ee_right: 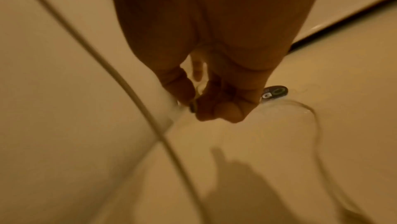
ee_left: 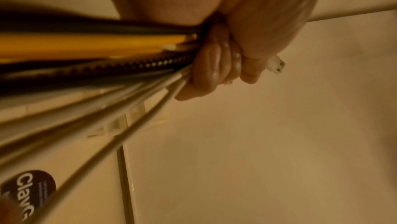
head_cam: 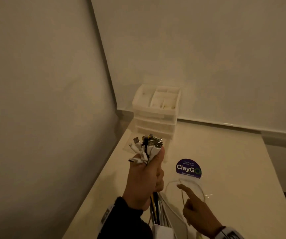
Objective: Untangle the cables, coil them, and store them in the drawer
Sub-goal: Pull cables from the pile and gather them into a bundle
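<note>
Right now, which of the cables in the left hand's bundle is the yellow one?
In the left wrist view, the yellow cable is the broad bright strand near the top of the bundle gripped by the left hand, between a black cable above and a dotted dark braided cable below.

My two hands at work over the table.
My left hand is raised, fist clenched; my right hand sits lower, index finger extended.
</note>
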Demonstrator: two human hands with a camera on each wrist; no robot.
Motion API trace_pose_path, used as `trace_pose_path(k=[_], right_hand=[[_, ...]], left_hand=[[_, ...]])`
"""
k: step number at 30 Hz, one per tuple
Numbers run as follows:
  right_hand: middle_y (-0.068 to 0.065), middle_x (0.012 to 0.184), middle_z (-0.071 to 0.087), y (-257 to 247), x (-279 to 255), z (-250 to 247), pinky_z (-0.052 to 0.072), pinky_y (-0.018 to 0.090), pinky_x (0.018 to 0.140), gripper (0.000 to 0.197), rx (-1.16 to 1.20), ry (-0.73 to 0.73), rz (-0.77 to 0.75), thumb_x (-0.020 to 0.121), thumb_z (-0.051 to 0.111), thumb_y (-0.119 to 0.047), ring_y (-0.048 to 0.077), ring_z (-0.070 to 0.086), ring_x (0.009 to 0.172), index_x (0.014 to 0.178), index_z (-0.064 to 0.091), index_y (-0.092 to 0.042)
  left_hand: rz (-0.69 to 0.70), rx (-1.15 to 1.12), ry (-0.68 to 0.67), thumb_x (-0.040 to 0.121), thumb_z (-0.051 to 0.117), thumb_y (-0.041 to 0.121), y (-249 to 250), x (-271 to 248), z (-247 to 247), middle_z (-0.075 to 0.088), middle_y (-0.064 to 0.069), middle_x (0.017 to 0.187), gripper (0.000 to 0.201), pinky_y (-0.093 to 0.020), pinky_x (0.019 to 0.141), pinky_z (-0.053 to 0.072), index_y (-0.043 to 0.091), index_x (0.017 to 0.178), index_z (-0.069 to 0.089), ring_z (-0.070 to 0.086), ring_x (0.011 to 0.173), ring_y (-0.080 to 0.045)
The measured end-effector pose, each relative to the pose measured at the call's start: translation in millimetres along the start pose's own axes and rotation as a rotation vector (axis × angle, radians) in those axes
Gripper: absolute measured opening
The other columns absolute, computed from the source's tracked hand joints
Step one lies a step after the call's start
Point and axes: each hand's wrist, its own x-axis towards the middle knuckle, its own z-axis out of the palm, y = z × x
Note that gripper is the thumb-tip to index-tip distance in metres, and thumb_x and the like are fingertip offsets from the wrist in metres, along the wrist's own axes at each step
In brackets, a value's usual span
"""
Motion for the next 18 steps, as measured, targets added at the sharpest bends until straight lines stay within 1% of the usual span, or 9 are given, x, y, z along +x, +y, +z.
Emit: trace_pose_path(k=[2,5,7,8,11,12,13,15,18], right_hand=[[0.006,0.058,0.059,-27.9,-23.7,-18.2,0.051,0.028,0.058,0.051,0.198,0.087,-0.045,0.084,0.044,0.007,0.016,0.057,0.051,0.110,0.062,-0.033],[0.012,0.070,0.068,-70.3,-60.6,-44.3,0.053,0.039,0.065,0.037,0.418,0.204,-0.090,0.088,0.041,0.013,0.028,0.065,0.064,0.100,0.067,-0.009],[0.008,0.088,0.074,-91.5,-81.1,-57.4,0.055,0.037,0.072,0.039,0.417,0.256,-0.183,0.089,0.040,0.014,0.023,0.070,0.080,0.104,0.065,-0.011],[0.001,0.092,0.074,-98.0,-89.1,-61.1,0.057,0.031,0.072,0.037,0.321,0.310,-0.250,0.092,0.042,0.011,0.017,0.071,0.083,0.105,0.064,-0.015],[-0.027,0.078,0.066,-108.9,-104.6,-74.7,0.047,0.004,0.065,0.009,-0.231,0.570,-0.451,0.095,0.051,-0.027,-0.008,0.065,0.080,0.101,0.058,-0.030],[-0.032,0.076,0.058,-110.9,-107.7,-79.2,0.043,0.001,0.062,0.010,-0.355,0.635,-0.474,0.096,0.050,-0.035,-0.009,0.062,0.077,0.102,0.057,-0.032],[-0.033,0.076,0.052,-112.0,-109.8,-81.8,0.044,0.003,0.061,0.014,-0.424,0.688,-0.489,0.095,0.048,-0.038,-0.005,0.060,0.075,0.104,0.057,-0.032],[-0.022,0.079,0.046,-115.0,-112.8,-83.7,0.041,0.013,0.056,0.019,-0.496,0.843,-0.451,0.093,0.052,-0.040,0.006,0.051,0.069,0.104,0.063,-0.030],[-0.009,0.085,0.046,-126.8,-114.5,-82.6,0.036,0.020,0.060,0.017,-0.441,0.992,-0.305,0.087,0.054,-0.040,0.009,0.044,0.078,0.096,0.065,-0.031]], left_hand=[[-0.018,0.014,-0.031,0.077,0.064,0.039,0.4,7.6,5.7,0.021,0.004,0.045,0.041,-0.021,0.042,0.011,0.023,0.053,0.035,0.014,0.037,-0.010],[-0.050,0.011,-0.081,0.082,0.064,0.037,-0.4,20.7,16.2,0.021,0.003,0.046,0.043,-0.019,0.041,0.013,0.021,0.057,0.033,0.015,0.036,-0.010],[-0.057,0.005,-0.125,0.089,0.061,0.033,-1.3,28.9,22.8,0.022,0.003,0.046,0.043,-0.017,0.040,0.015,0.021,0.058,0.035,0.016,0.035,-0.009],[-0.061,0.004,-0.151,0.090,0.061,0.033,-2.2,32.1,25.6,0.023,0.003,0.046,0.041,-0.016,0.039,0.016,0.020,0.060,0.037,0.017,0.035,-0.009],[-0.085,0.002,-0.243,0.086,0.062,0.041,-4.3,35.9,33.6,0.025,0.003,0.046,0.036,-0.016,0.038,0.018,0.015,0.067,0.046,0.019,0.035,-0.008],[-0.090,-0.002,-0.281,0.083,0.063,0.044,-5.0,36.3,36.3,0.025,0.003,0.045,0.037,-0.017,0.038,0.018,0.014,0.069,0.048,0.019,0.035,-0.008],[-0.097,-0.006,-0.322,0.080,0.065,0.047,-5.3,35.9,38.4,0.025,0.004,0.044,0.038,-0.017,0.038,0.018,0.014,0.069,0.050,0.019,0.035,-0.008],[-0.115,-0.017,-0.403,0.076,0.067,0.050,-5.0,34.1,42.4,0.024,0.004,0.044,0.040,-0.017,0.038,0.018,0.014,0.068,0.051,0.018,0.035,-0.008],[-0.132,-0.042,-0.518,0.077,0.072,0.044,-4.3,33.7,48.5,0.025,0.005,0.045,0.035,-0.016,0.038,0.019,0.014,0.068,0.055,0.019,0.036,-0.008]])
